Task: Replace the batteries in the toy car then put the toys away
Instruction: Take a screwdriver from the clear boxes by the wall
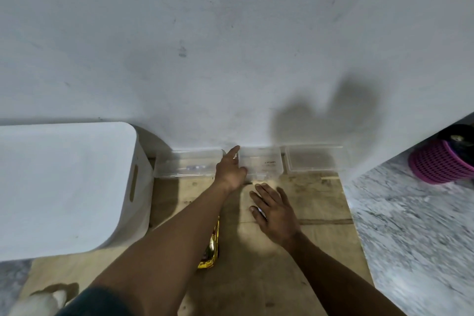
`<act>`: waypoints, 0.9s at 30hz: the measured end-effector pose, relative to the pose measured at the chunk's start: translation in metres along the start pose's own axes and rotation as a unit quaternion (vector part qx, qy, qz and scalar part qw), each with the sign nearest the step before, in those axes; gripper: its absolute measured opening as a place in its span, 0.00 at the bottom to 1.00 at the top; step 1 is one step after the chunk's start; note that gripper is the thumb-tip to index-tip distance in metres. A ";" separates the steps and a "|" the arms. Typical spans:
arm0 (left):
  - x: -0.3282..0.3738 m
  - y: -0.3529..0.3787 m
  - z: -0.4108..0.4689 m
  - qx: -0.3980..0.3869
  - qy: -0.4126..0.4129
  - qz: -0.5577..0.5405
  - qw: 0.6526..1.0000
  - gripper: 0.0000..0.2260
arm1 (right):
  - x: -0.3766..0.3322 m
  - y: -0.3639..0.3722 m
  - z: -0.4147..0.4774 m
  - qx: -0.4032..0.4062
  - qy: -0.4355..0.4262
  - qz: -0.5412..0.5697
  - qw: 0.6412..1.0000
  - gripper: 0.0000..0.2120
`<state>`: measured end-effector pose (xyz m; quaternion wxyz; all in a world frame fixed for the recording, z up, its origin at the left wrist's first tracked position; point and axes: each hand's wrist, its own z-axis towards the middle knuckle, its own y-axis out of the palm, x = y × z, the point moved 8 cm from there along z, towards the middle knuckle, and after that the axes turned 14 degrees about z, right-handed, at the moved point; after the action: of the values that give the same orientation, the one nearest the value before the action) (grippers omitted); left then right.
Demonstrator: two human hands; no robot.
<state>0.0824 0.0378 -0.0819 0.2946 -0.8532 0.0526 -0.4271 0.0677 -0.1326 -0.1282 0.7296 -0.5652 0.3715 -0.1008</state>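
Hands apart, both splayed: L hand (229,170) at left edge of mid clear box (266,161); R hand (275,213) over board (320,213).

Using the middle clear plastic tub (264,161) as the marker. Dead end straight behind it: white wall (230,59). Hemmed in by a longer clear tub (187,165) on its left and a clear shallow tub (315,159) on its right, with the left hand (230,169) plugging the left gap. Further left, blocked by a big white rounded plastic bin (66,187). Open plywood board (320,213) in front, apart from a gold foil packet (213,246) front-left. Way off right, a pink mesh basket (441,164).
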 end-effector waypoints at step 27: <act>-0.056 -0.132 -0.025 0.121 0.017 0.360 0.925 0.27 | -0.124 -0.042 0.110 0.052 -0.095 0.156 0.982 0.14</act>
<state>0.0065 0.1538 -0.0375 0.5282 -0.7277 0.3091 -0.3098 0.0633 0.0059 -0.0281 0.7966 -0.4690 0.3782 0.0489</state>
